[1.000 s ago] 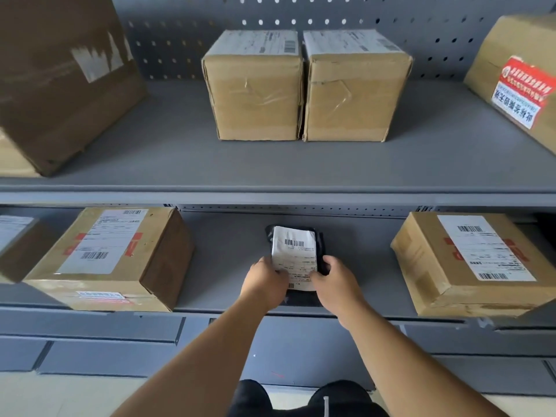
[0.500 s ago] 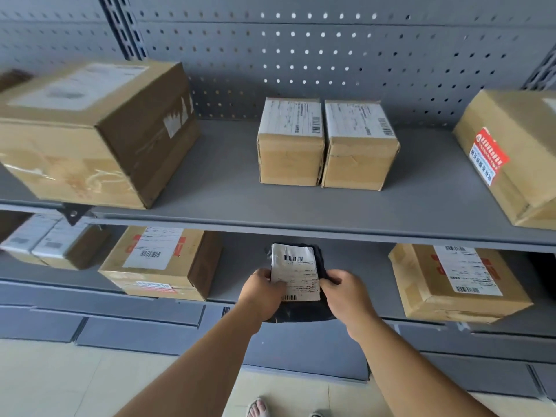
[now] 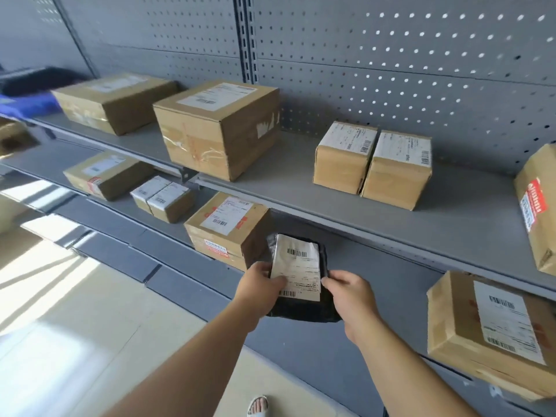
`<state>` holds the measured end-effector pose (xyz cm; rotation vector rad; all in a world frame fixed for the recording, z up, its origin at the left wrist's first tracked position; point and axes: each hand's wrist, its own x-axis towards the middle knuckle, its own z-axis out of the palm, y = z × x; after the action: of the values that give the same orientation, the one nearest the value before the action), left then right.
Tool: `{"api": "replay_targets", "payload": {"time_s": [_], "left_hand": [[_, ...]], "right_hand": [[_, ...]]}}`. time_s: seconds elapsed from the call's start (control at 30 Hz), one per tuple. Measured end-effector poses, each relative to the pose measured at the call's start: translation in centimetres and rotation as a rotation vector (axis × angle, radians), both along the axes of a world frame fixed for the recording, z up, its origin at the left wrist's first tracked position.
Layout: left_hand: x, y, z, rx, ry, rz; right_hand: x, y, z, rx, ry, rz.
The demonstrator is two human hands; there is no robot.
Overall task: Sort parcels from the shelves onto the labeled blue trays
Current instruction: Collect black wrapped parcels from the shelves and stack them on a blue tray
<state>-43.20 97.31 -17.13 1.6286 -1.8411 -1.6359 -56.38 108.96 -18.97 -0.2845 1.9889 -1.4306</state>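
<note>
Now both hands, left [image 3: 260, 285] and right [image 3: 349, 293], grip black poly parcel [image 3: 304, 308]; white barcode label [image 3: 296, 266] faces up.

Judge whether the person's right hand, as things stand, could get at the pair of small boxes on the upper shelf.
Probably not yet: the right hand, like the left hand, grips the black parcel. The path to the small boxes looks open.

Two small boxes [image 3: 373, 164] sit touching on the upper shelf [image 3: 301, 188], right of a bigger box [image 3: 219, 130]. Below, a held parcel [image 3: 301, 278] hangs between two labelled boxes [image 3: 225, 227] [image 3: 493, 332].
</note>
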Motion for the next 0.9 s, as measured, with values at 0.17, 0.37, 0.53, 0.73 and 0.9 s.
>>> {"api": "replay_targets", "payload": {"time_s": [0.17, 0.37, 0.53, 0.73, 0.9], "left_hand": [[5.2, -0.4, 2.8, 0.022, 0.016, 0.153], [12.3, -2.5, 5.1, -0.016, 0.104, 0.364], [19.5, -5.1, 6.4, -0.051, 0.165, 0.519], [31.1, -9.3, 7.4, -0.095, 0.230, 0.717], [40.7, -12.8, 9.0, -0.117, 0.307, 0.833]], "right_hand": [[3.7, -2.6, 1.0, -0.052, 0.001, 0.133], [9.4, -7.3, 3.3, -0.077, 0.089, 0.314], [15.8, -12.5, 5.3, -0.122, 0.163, 0.452], [27.3, -19.5, 6.7, -0.154, 0.265, 0.629], [37.4, -24.9, 7.9, -0.160, 0.282, 0.670]]}}
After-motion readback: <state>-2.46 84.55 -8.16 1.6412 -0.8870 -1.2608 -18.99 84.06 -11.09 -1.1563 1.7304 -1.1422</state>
